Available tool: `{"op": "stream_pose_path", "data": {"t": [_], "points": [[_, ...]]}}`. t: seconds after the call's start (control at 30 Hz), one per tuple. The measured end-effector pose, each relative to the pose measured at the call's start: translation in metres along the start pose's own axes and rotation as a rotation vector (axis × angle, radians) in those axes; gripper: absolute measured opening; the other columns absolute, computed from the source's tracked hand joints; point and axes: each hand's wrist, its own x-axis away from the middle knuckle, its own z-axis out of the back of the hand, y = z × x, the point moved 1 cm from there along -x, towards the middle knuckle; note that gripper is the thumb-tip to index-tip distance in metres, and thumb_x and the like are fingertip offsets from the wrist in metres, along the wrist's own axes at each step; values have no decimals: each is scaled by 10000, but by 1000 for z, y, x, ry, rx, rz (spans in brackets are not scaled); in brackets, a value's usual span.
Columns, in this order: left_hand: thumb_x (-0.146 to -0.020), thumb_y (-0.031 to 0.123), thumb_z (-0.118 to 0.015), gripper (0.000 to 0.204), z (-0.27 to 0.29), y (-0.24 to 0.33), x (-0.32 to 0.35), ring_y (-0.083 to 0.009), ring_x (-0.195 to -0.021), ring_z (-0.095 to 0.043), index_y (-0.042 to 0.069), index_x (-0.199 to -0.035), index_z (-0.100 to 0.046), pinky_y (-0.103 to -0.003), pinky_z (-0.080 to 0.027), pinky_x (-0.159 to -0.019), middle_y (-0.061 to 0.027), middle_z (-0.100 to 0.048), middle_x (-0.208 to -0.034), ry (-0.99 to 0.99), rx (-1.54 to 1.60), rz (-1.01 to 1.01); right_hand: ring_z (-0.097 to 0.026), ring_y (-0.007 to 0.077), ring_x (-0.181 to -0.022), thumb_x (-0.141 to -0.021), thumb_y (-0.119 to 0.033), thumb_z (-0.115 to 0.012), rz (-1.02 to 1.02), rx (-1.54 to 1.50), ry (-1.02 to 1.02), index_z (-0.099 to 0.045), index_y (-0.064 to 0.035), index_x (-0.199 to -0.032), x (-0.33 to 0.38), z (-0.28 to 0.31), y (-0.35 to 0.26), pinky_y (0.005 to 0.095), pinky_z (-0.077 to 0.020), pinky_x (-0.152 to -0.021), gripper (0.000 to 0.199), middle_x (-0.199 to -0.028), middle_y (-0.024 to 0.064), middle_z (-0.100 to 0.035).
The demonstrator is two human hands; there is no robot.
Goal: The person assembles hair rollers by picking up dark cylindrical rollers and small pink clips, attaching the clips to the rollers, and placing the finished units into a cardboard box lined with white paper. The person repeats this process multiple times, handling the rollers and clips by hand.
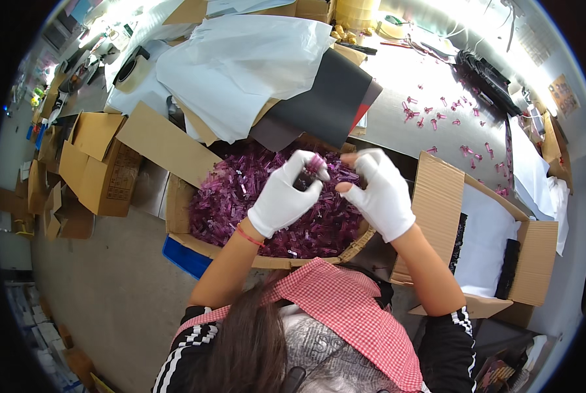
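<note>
In front of me stands an open cardboard box [177, 213] heaped with small see-through purple plastic pieces [237, 190]. Above the heap, my left hand [283, 200] in a white glove pinches one or more purple plastic pieces [316, 164] between thumb and fingers; how many I cannot tell. Just to its right is my right hand [383, 196], also gloved in white, with bare thumb and finger tips. Its thumb and forefinger are apart, and I see nothing between them.
Loose purple pieces [435, 118] lie scattered on the metal table [398, 85] at the far right. White plastic sheeting [240, 59] and dark sheets [319, 98] cover the table beyond the box. An open carton [437, 203] with white lining stands right; more cartons [99, 164] stand left.
</note>
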Motion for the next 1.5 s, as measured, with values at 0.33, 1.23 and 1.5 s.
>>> {"op": "stream_pose_path", "data": {"t": [0.33,1.23,1.5], "points": [[-836,45,-671,212,-25,-2,6,-96,-755,-584,33,-1032,-592,-269,-500,-691,-23,-633,-862,-276,268,529,-658,305,-663,-908,-319,-598,240,271,-123,-589,-92,-806,-16,-19,0,426,-515,-576,250,-722,102,-642],[-1012,176,-548,165,-123,67,-84,-135,-892,-633,29,-1066,-601,-242,-520,-734,-74,-651,-1047,-605,229,193,-625,301,-1055,-854,-190,-679,-219,67,484,-685,-73,-1064,135,107,89,393,-494,-928,240,-1125,121,-664],[-912,273,-615,229,-329,35,-146,-343,-909,-641,62,-999,-625,-397,-504,-842,-171,-675,-977,-1115,-588,-271,-390,276,-1412,-1068,-364,-357,-1042,-1186,709,-364,-4,-1476,210,114,184,375,-286,-1164,544,-1512,163,-424]]}}
